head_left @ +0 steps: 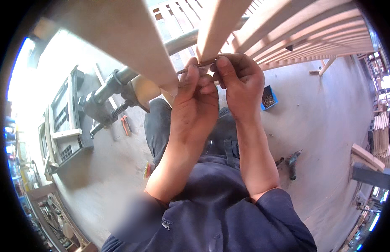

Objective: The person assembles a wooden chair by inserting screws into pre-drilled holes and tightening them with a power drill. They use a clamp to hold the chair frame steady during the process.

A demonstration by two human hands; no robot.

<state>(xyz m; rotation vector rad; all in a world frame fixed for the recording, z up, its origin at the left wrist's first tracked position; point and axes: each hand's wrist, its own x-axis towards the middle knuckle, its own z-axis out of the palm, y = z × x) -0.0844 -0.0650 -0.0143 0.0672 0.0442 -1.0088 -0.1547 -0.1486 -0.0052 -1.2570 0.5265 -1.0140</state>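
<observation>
Both my hands are raised close together at the wooden slats. Pinched between the thumb and fingers of my left hand is one end of a thin brown strip; its exact kind is too small to tell. My right hand grips the other end, with thumb and forefinger closed on it. The strip lies roughly level, just below the lower end of a pale wooden slat. A broad wooden board slants down to beside my left fingertips.
A metal pipe clamp sits left of my hands. On the floor lie red-handled pliers, a blue box of small metal pieces and a cordless drill. A black pallet stands left; a slatted wooden frame extends right.
</observation>
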